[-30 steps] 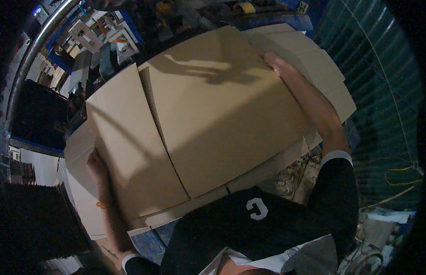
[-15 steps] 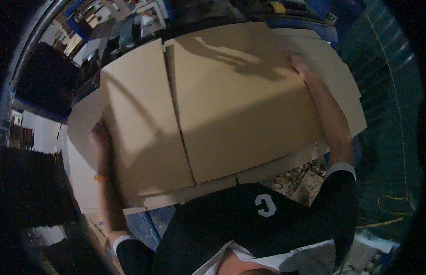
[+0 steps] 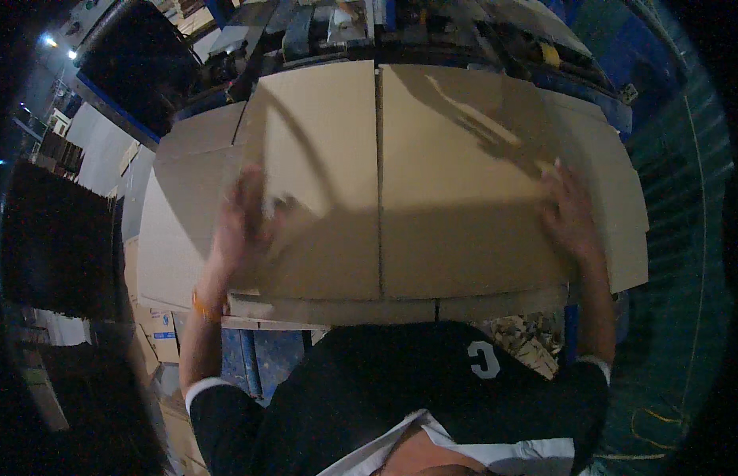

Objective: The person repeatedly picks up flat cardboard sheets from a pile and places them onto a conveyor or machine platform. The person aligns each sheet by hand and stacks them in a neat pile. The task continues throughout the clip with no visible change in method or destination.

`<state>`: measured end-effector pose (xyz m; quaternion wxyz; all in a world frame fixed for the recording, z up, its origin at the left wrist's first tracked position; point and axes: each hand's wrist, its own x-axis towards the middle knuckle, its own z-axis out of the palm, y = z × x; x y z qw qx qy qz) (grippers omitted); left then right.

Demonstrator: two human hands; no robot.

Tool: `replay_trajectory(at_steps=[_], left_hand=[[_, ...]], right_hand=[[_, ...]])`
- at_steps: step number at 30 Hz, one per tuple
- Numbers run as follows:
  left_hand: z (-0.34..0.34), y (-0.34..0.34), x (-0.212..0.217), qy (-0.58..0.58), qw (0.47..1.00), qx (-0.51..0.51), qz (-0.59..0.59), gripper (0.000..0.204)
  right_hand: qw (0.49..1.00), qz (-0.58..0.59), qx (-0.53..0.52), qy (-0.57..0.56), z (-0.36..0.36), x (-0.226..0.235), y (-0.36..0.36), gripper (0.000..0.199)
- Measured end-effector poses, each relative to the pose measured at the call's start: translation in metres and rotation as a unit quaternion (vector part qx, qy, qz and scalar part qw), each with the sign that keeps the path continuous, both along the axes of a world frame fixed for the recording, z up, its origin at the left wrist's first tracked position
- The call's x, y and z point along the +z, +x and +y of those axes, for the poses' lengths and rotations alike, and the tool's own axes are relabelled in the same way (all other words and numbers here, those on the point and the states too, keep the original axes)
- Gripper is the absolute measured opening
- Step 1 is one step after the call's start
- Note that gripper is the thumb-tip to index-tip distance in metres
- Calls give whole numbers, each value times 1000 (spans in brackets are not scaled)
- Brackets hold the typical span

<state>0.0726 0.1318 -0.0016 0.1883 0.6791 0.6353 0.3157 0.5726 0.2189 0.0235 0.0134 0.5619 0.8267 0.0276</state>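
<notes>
left hand [image 3: 240,218]: flat on the left half of the top cardboard sheet [image 3: 400,182], fingers spread, motion-blurred; palm down, not pinching. Orange band [image 3: 204,305] on the wrist.
right hand [image 3: 569,216]: open, fingers splayed on the sheet's right edge, pressing on the face, not wrapped round it as far as I can tell.
top cardboard sheet: large flattened box blank, lying across the stack straight ahead of the torso, 1 crease running front to back down the middle. Hands wide apart on either side of that crease; my read is that this keeps a floppy panel square to the pile.
stack [image 3: 186,238]: more flat sheets underneath, edges sticking out left, right and at the near side, so not flush.
support: looks like a blue frame [image 3: 254,361] under the near edge; mostly hidden.
containers: small cartons [image 3: 151,329] at lower left beside the stack, contents not visible. Crumpled brown scrap [image 3: 527,341] under the right near corner, holder unclear.
background: cluttered shelving [image 3: 432,32] beyond the far edge, too dark to itemise.
</notes>
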Motion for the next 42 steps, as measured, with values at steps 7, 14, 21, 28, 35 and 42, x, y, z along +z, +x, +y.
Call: replay_trajectory(at_steps=[7, 14, 21, 28, 35, 42], left_hand=[[-72, 34, 0, 25, 957, -120, 264, 86], [-49, 4, -2, 130, 951, -90, 265, 61], [-71, -22, -3, 256, 888, -45, 379, 48], [-50, -17, -10, 169, 918, -35, 358, 45], [20, -17, -16, 263, 916, 12, 304, 39], [85, -28, -14, 113, 930, 82, 340, 31]], right_hand=[[993, 60, 55, -86, -79, -10, -9, 90], [981, 39, 184, -43, -41, -24, -26, 88], [963, -22, 268, 7, -51, -35, -27, 74], [967, -55, 231, 91, -18, -45, -48, 58], [990, 58, 112, -60, 81, -30, -63, 46], [987, -49, 136, 73, 126, -46, -82, 50]])
